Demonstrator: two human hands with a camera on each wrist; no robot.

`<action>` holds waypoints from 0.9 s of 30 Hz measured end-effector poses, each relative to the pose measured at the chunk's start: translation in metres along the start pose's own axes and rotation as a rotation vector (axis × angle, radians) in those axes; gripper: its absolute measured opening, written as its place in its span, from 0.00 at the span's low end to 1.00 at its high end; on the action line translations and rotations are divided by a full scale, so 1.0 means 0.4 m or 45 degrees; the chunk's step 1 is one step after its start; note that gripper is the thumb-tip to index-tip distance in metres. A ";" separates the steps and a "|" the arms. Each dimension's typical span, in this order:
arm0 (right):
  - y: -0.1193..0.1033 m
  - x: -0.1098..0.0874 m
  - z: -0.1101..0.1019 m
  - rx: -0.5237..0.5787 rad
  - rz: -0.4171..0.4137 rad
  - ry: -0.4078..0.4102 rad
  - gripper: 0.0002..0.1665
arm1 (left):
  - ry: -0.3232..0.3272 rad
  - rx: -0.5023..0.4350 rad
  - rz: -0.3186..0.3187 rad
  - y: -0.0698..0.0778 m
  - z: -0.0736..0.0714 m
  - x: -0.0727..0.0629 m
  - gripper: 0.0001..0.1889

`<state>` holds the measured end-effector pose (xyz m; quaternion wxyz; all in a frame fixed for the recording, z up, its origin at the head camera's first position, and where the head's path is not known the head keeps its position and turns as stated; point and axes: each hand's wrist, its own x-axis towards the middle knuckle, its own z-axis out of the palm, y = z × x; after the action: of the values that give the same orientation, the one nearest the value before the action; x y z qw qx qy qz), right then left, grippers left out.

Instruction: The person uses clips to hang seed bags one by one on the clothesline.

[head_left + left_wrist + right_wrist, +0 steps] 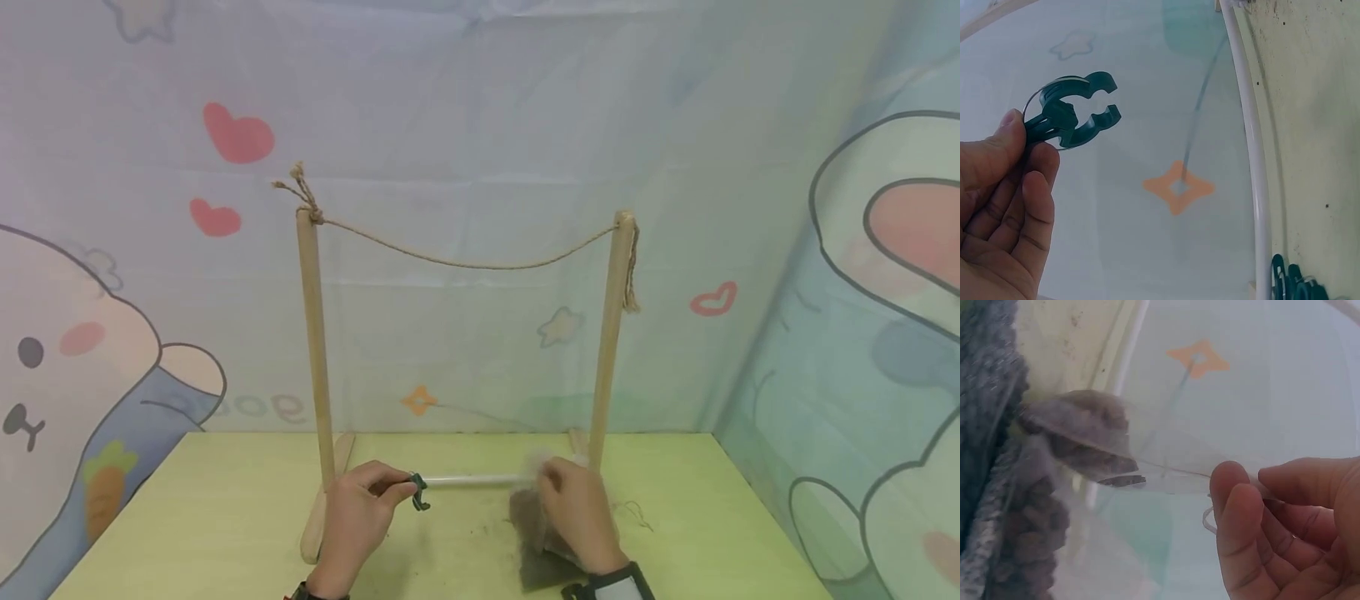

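Note:
My left hand [356, 512] pinches the handles of a green clothespin [1060, 119] between thumb and fingers. Its hooked jaws stand apart with nothing between them. On the right, my right hand [577, 508] pinches the gathered top of a sheer pouch [1091, 419] by its edge and cord. Brown pieces fill the bottom of this pouch, which hangs tilted in the right wrist view. Beside it are another sheer pouch [1032, 531] of brown lumps and a dark grainy bag [985, 431], partly cut off by the frame.
Ahead stands a wooden frame with a left post [315, 333] and a right post [611, 333]. A sagging twine line [487, 267] joins their tops, and a white bar [472, 481] runs low between them. Several green clothespins [1297, 284] lie on the light table [217, 517].

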<state>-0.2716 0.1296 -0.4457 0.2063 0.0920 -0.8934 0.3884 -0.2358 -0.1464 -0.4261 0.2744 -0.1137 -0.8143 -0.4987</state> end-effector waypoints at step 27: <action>-0.160 0.136 -0.065 0.125 -0.345 -0.212 0.07 | -0.053 0.223 0.586 0.164 -0.094 0.188 0.06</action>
<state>-0.2918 0.1046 -0.3639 0.1772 0.2534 -0.8668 0.3913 -0.2551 -0.1547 -0.3214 0.3727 -0.2821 -0.8126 -0.3481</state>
